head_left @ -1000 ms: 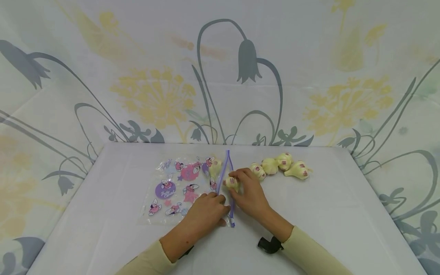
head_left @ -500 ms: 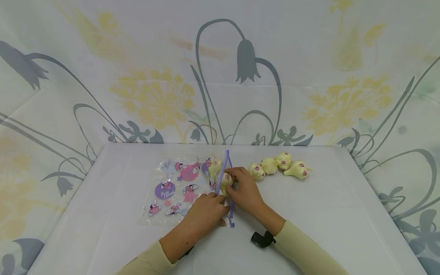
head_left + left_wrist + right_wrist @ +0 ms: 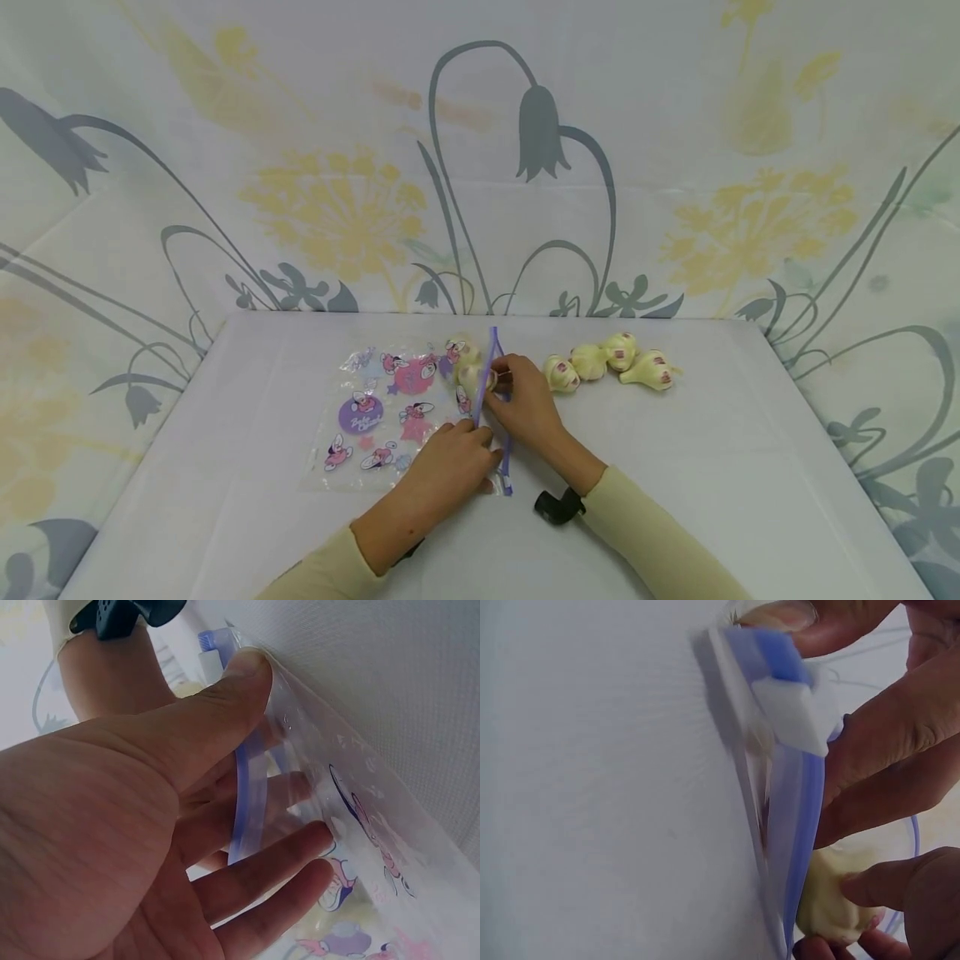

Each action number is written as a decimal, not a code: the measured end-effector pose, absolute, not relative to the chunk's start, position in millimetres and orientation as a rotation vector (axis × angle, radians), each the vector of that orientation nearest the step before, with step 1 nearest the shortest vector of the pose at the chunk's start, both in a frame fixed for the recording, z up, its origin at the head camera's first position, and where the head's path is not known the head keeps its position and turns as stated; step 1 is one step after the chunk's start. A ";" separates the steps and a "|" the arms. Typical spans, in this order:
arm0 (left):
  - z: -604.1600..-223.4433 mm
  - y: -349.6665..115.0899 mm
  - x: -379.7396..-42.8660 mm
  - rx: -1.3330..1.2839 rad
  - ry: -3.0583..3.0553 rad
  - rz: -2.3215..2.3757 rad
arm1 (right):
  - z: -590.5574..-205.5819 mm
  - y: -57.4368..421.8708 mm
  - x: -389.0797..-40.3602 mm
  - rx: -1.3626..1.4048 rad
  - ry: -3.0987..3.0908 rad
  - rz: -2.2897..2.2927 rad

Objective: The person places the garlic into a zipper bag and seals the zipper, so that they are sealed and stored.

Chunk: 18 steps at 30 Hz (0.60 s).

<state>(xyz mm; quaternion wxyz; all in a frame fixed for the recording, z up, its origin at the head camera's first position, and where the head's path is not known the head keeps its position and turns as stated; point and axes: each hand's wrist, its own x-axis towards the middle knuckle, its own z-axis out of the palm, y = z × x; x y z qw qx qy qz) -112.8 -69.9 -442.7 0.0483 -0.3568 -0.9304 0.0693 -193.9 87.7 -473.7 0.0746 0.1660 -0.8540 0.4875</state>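
A clear zip bag (image 3: 365, 454) with pink and purple cartoon prints lies flat on the table, its purple zipper edge (image 3: 489, 375) facing right. At its mouth my left hand (image 3: 450, 462) holds the edge, and the left wrist view shows the thumb (image 3: 247, 671) against the clear film. Through the opening, my right hand (image 3: 528, 408) grips a garlic bulb (image 3: 832, 900), thumb on one side and fingertips below. Another garlic bulb (image 3: 457, 346) shows through the film near the bag's far right corner. A white slider (image 3: 791, 712) sits at the zipper's near end.
Several garlic bulbs (image 3: 588, 362) lie in a row to the right of the bag, towards the table's back. A floral curtain (image 3: 480, 167) hangs behind the white table (image 3: 720, 467). Black wrist cameras (image 3: 557, 507) are strapped to the wrists.
My right hand has moved left and slightly away from me, carrying the garlic bulb from outside the zipper edge into the bag's mouth. The left hand has stayed in place.
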 end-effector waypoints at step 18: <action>-443.8 -70.4 -112.5 -1.130 -2.666 0.235 | -474.1 83.6 -200.4 0.489 -2.623 1.424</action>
